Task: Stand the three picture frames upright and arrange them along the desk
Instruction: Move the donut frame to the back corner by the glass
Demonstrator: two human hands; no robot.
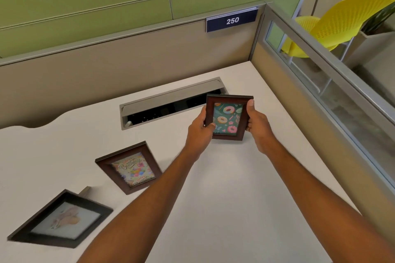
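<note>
I hold a brown frame with a doughnut picture (227, 118) upright over the white desk (235, 188). My left hand (199, 132) grips its left edge and my right hand (257, 124) grips its right edge. Its bottom edge is at or just above the desk surface; I cannot tell whether it touches. A brown frame with a birthday card (129, 167) stands tilted back at the desk's middle left. A black frame with a pale picture (62, 219) stands leaning back at the near left, its back stand showing behind it.
An open grey cable tray (171, 102) is set into the desk just behind the held frame. Beige partition walls (288, 100) close the back and right sides, with a "250" sign (232, 20) on top. Yellow chairs (333, 25) stand beyond the right partition.
</note>
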